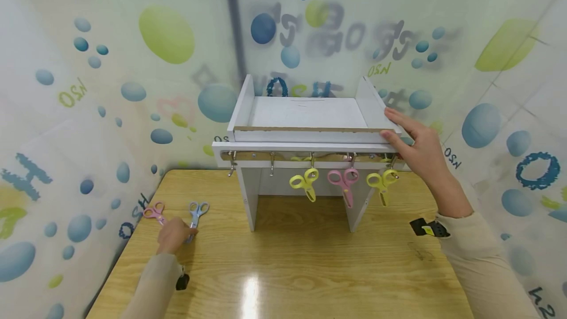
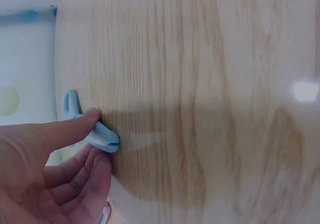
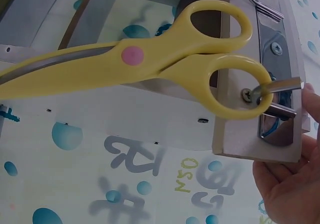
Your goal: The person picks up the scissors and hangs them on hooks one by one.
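Note:
My left hand point(image 1: 174, 235) pinches the blade end of a pair of light blue scissors point(image 1: 195, 215) between thumb and fingers, low over the left of the table. Just left of it lies a pair of pink scissors point(image 1: 155, 212). At the upper right corner of a white wooden hook rack point(image 1: 305, 136), my right hand point(image 1: 421, 151) grips the end. From the rack's hooks hang yellow scissors point(image 1: 305, 183), pink scissors point(image 1: 344, 183) and another yellow pair point(image 1: 382, 186), which fills much of the right wrist view. The two leftmost hooks are bare.
The rack stands on two side panels at the back of a wood-grain table point(image 1: 288, 265), with a shallow tray point(image 1: 305, 112) on top. Behind and beside the table hangs a patterned curtain point(image 1: 173, 78). Light glares off the table's front.

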